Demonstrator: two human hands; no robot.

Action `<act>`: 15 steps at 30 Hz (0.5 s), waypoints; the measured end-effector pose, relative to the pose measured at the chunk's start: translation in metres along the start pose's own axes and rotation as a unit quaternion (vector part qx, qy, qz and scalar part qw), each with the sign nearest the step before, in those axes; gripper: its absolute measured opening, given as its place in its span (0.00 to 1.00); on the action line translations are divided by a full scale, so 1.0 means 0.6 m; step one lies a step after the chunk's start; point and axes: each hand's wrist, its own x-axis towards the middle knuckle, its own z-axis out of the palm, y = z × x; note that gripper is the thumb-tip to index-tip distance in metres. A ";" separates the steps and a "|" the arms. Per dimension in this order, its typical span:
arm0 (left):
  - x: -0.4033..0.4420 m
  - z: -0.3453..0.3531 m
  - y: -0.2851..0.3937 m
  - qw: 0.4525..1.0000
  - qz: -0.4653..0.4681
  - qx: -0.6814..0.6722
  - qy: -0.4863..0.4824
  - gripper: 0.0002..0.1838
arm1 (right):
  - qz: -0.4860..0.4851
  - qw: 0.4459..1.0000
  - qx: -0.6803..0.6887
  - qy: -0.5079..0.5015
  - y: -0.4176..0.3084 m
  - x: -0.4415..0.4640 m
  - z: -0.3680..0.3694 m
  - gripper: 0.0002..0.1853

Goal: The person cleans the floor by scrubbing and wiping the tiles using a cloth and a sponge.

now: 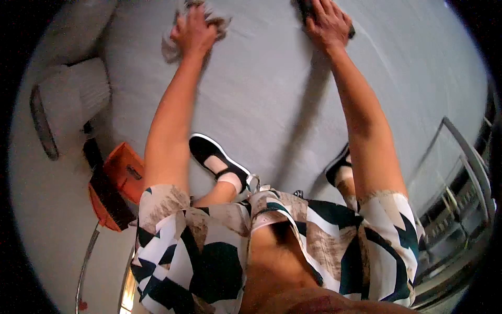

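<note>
My left hand (195, 32) presses down on a crumpled grey-brown cloth (218, 25) against the pale grey floor (251, 68). Its fingers are bent around the cloth, which shows on both sides of the hand and is partly cut off at the top edge. At the upper right, my right hand (330, 22) is closed over a dark, elongated object (303, 11). Most of that object is under the palm, so its kind cannot be told. Both arms are stretched forward, with the hands well apart.
An orange dustpan (124, 172) and a dark-bristled broom head (112, 201) stand at the left. Behind them is a pale, boxy object (86, 86). My black shoes (219, 157) are on the floor. A metal rack (468, 157) stands at the right.
</note>
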 end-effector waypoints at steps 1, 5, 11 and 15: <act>0.012 -0.015 0.055 0.997 0.013 -0.063 -0.041 0.36 | 0.012 0.999 0.005 -0.032 -0.001 0.004 -0.001 0.27; -0.013 0.004 0.208 0.981 0.158 -0.109 -0.030 0.31 | 0.004 1.000 0.014 -0.027 0.009 -0.007 0.011 0.25; -0.190 -0.009 0.280 0.946 0.198 -0.152 -0.206 0.34 | -0.006 0.993 0.097 -0.069 0.032 -0.219 0.109 0.27; -0.280 -0.011 0.260 0.922 0.218 -0.167 -0.272 0.37 | 0.054 0.982 0.117 -0.139 0.000 -0.327 0.090 0.30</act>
